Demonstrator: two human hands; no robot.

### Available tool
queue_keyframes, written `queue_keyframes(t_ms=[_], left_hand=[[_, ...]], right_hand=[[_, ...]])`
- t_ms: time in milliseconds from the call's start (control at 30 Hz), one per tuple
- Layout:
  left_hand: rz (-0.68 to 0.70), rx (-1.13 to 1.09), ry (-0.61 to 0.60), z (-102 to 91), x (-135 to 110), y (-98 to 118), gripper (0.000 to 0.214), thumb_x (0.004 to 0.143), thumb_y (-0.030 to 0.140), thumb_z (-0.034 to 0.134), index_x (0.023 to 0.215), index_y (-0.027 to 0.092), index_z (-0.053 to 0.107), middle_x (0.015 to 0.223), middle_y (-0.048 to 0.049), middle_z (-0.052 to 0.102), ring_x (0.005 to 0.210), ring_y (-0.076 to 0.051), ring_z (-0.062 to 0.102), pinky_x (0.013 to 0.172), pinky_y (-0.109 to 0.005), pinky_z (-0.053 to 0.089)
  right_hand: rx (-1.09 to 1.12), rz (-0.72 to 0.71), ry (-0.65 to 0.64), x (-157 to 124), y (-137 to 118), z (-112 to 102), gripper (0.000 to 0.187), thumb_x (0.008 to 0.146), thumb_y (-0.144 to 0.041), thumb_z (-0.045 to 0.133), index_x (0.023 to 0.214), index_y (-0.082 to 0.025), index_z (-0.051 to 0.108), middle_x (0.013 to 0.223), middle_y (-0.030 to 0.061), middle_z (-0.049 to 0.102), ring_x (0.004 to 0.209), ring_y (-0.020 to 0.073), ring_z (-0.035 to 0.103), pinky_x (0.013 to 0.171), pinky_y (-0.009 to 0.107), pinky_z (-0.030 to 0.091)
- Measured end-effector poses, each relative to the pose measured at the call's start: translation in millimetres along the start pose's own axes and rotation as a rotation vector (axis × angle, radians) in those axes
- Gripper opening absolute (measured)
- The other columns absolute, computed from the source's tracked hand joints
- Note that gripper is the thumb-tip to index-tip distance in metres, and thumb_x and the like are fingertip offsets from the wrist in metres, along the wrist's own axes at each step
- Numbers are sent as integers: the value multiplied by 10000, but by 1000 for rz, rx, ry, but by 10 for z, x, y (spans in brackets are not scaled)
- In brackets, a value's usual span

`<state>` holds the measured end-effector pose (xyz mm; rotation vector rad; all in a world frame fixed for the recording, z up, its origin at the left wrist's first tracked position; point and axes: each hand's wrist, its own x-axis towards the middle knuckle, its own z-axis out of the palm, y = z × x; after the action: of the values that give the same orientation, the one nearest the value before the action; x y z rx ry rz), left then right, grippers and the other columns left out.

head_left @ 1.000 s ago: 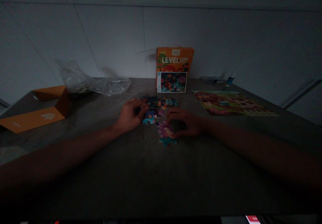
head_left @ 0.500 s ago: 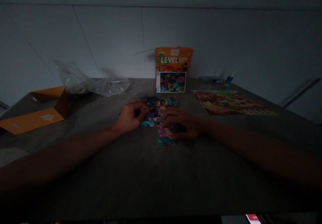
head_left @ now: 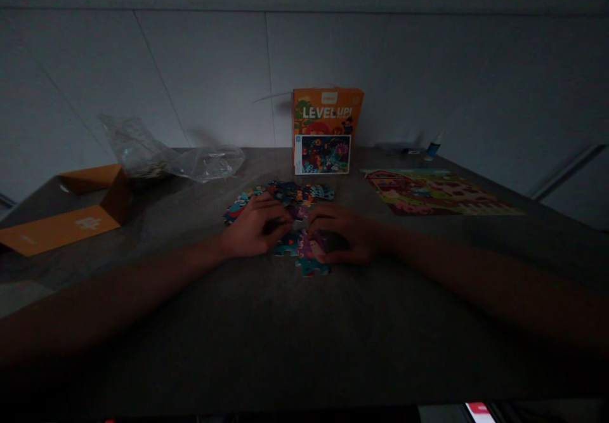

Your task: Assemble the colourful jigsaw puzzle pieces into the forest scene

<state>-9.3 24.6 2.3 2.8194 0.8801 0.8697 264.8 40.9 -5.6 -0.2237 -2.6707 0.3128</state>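
Observation:
My left hand point(head_left: 257, 227) is closed in a pinch on a blue jigsaw puzzle piece point(head_left: 287, 245), low over the table and partly hidden by my fingers. That piece lies up against a joined set of purple and teal puzzle pieces point(head_left: 311, 266). My right hand point(head_left: 347, 236) curls over this set, thumb and fingers gripping it from the right. Just behind both hands spreads a heap of loose, dark, colourful puzzle pieces point(head_left: 290, 189); my left hand covers part of it.
An orange "LEVEL UP!" box point(head_left: 328, 109) stands at the back, with a picture card point(head_left: 325, 155) against it. A finished-looking farm puzzle point(head_left: 440, 193) lies right. On the left are an open orange box point(head_left: 61, 229) and clear plastic bags point(head_left: 209, 162). A small bottle point(head_left: 433, 147) stands back right.
My left hand has moved right and toward me with the blue piece, bringing it beside the joined pieces. More of the heap shows on the left. My right hand stays almost in place.

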Motion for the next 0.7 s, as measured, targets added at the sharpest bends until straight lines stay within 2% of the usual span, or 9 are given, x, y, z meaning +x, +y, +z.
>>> queue_keyframes(t_ms=[133,200,400,700], left_hand=[[141,-32,-122,-47,-2,47,208,917,366,606,986,200,710,1020,-92,687,994,-264,599,937,-440,446],[169,-42,-160,-51,-5,55,222,887,380,643,1006,204,707,1046,-96,676,1012,-275,588,949,-452,434],[124,-13,-156,-29,-7,45,197,869,341,652,990,189,681,995,-88,658,966,-272,592,934,-458,438],[138,-29,-154,-27,0,37,174,863,330,646,967,197,688,974,-80,680,946,-260,607,940,-450,431]], right_hand=[[1,-8,12,5,0,4,461,914,-572,629,1133,-166,628,1113,133,609,1013,258,572,902,439,477],[3,-2,13,6,0,5,461,915,-564,630,1137,-160,626,1126,140,610,1020,261,572,905,444,479],[1,-18,10,6,4,4,448,913,-554,630,1135,-165,628,1119,139,609,1014,263,576,890,441,484],[9,-9,5,5,-2,-6,427,915,-533,643,1153,-179,627,1120,126,608,1031,259,579,910,434,483]])
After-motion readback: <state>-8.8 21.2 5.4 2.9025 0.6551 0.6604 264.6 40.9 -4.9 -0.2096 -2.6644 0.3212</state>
